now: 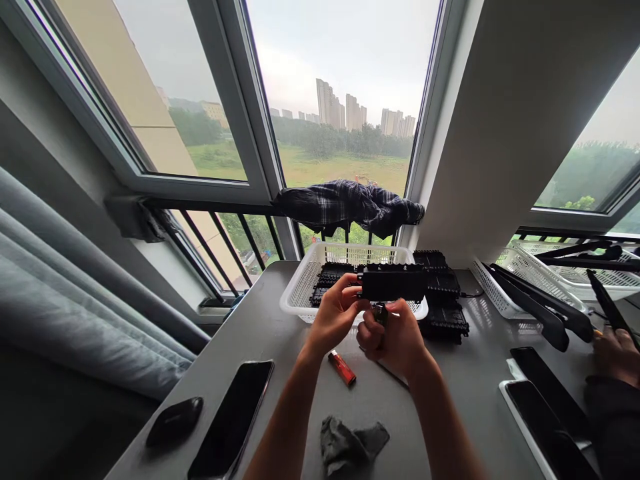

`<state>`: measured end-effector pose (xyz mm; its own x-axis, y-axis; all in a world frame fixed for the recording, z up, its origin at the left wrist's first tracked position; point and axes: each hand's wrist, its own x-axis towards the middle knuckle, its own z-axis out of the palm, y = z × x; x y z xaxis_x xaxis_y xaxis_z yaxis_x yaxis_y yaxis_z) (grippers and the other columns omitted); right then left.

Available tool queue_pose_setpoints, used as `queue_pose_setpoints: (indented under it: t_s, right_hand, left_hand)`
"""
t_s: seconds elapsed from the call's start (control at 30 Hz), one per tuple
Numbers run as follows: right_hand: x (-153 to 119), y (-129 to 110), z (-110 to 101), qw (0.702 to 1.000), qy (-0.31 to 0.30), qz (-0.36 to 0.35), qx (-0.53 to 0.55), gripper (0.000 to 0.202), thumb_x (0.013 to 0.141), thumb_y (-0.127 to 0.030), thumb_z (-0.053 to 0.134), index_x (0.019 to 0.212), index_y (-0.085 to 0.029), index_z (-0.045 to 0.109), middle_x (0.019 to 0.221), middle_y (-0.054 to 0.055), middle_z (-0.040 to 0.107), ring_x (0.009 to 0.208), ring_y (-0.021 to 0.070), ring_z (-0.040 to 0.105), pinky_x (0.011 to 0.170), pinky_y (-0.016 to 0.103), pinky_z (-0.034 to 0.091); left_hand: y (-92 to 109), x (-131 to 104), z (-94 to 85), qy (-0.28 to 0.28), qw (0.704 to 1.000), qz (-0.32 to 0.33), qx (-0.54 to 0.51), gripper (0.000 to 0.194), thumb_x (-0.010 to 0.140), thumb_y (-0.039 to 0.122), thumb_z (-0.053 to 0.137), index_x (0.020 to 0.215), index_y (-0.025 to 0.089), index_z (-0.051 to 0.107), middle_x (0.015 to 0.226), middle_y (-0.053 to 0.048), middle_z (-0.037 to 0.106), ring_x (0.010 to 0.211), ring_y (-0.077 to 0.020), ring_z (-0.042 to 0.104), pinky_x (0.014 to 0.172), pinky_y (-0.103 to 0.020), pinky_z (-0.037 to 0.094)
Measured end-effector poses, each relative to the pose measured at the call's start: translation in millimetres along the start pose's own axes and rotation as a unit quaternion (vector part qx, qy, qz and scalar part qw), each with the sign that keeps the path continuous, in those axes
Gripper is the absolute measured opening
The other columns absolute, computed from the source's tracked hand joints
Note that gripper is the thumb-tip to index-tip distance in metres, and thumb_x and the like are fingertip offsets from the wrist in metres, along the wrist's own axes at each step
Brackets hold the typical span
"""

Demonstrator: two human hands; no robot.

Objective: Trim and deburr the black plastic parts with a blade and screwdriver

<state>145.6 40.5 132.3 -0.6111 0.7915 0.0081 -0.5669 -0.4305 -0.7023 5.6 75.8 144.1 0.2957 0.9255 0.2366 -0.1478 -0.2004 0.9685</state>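
Observation:
My left hand pinches the left end of a long black plastic part, held level above the table's far side. Just under that part, my right hand is closed around a small dark lighter with a shiny metal top. Its thumb lies close to the part's lower edge. Behind both hands stands a white plastic basket holding black ribbed parts. More black parts are stacked at its right. A red lighter lies on the table near my left wrist.
A crumpled grey cloth lies in front. At left are a phone and a black case. To the right are phones, a basket with long black pieces, and another person's hand holding a black piece.

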Motion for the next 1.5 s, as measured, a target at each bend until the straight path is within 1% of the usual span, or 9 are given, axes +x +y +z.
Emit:
queue_pose_setpoints:
  t_s: [0.17,0.37,0.5,0.7,0.83,1.1,1.27,1.37,1.5]
  right_hand:
    - [3,2,0,0.999,0.039,0.005,0.028,0.035,0.067,-0.05,0.05,0.052,-0.021,0.037,0.052,-0.005,0.028,0.05,0.0099,0.02,0.039,0.02,0.012]
    - [1,2,2,0.998,0.055,0.004,0.036,0.034,0.066,-0.049,0.05,0.051,-0.021,0.036,0.05,-0.005,0.026,0.049,0.0099,0.019,0.039,0.021,0.012]
    - [-1,1,3,0.998,0.055,0.006,0.031,0.034,0.066,-0.049,0.05,0.052,-0.022,0.036,0.05,-0.005,0.026,0.05,0.0099,0.019,0.04,0.021,0.013]
    - [-1,1,3,0.998,0.058,0.006,0.033,0.035,0.067,-0.05,0.05,0.053,-0.022,0.035,0.051,-0.006,0.025,0.05,0.0101,0.018,0.04,0.021,0.012]
    - [-2,1,3,0.998,0.057,0.009,0.036,0.036,0.067,-0.051,0.051,0.053,-0.022,0.035,0.051,-0.006,0.024,0.05,0.01,0.018,0.04,0.021,0.011]
    - [-2,1,1,0.998,0.047,0.011,0.045,0.036,0.068,-0.05,0.051,0.056,-0.022,0.032,0.053,-0.005,0.024,0.051,0.0103,0.018,0.041,0.02,0.013]
    - [-3,0,1,0.998,0.043,0.002,0.055,0.037,0.069,-0.053,0.051,0.057,-0.022,0.035,0.054,-0.005,0.024,0.053,0.0112,0.019,0.041,0.021,0.013]
    - [-4,-3,2,0.998,0.033,0.01,0.056,0.04,0.069,-0.056,0.05,0.056,-0.021,0.037,0.056,-0.005,0.025,0.054,0.0113,0.02,0.041,0.02,0.013]
    - [-9,-13,-2,0.998,0.046,-0.005,0.051,0.038,0.068,-0.053,0.052,0.056,-0.022,0.036,0.056,-0.005,0.022,0.054,0.0109,0.018,0.042,0.02,0.011]
  left_hand:
    - [-2,0,-0.7,-0.026,0.999,0.001,-0.022,0.036,0.072,0.017,0.073,0.1,0.02,0.049,0.082,-0.002,0.073,0.078,-0.0175,0.07,0.07,-0.024,0.05]
    - [-5,-1,-2.3,-0.048,0.999,0.009,-0.014,0.034,0.074,0.017,0.072,0.099,0.019,0.049,0.088,-0.003,0.073,0.08,-0.0173,0.069,0.068,-0.023,0.05]
    - [-4,-1,-1.2,-0.051,0.998,0.012,-0.017,0.03,0.076,0.018,0.07,0.098,0.019,0.05,0.087,-0.004,0.073,0.078,-0.0167,0.069,0.068,-0.023,0.05]
    - [-4,-2,-1.3,-0.044,0.999,0.003,-0.015,0.031,0.075,0.021,0.071,0.099,0.02,0.051,0.089,-0.004,0.074,0.075,-0.0162,0.068,0.066,-0.023,0.05]
    - [-3,-2,-1.4,-0.045,0.999,0.008,-0.007,0.029,0.076,0.019,0.069,0.098,0.02,0.052,0.09,-0.004,0.074,0.077,-0.016,0.069,0.068,-0.023,0.05]
    - [-2,-3,-1.4,-0.054,0.998,0.019,0.001,0.027,0.077,0.015,0.066,0.1,0.02,0.052,0.091,-0.004,0.074,0.08,-0.0173,0.07,0.07,-0.024,0.051]
    - [-1,-2,-1.6,-0.038,0.999,0.008,0.015,0.028,0.076,0.019,0.069,0.099,0.019,0.053,0.091,-0.004,0.074,0.079,-0.0176,0.07,0.072,-0.025,0.051]
    - [0,-2,-4.3,-0.026,0.999,0.011,0.025,0.031,0.074,0.019,0.071,0.1,0.019,0.053,0.092,-0.005,0.074,0.083,-0.0186,0.07,0.075,-0.027,0.052]
    - [3,0,-11.7,0.022,0.999,0.007,0.022,0.035,0.07,0.023,0.075,0.098,0.02,0.054,0.093,-0.005,0.074,0.087,-0.0208,0.071,0.078,-0.029,0.054]
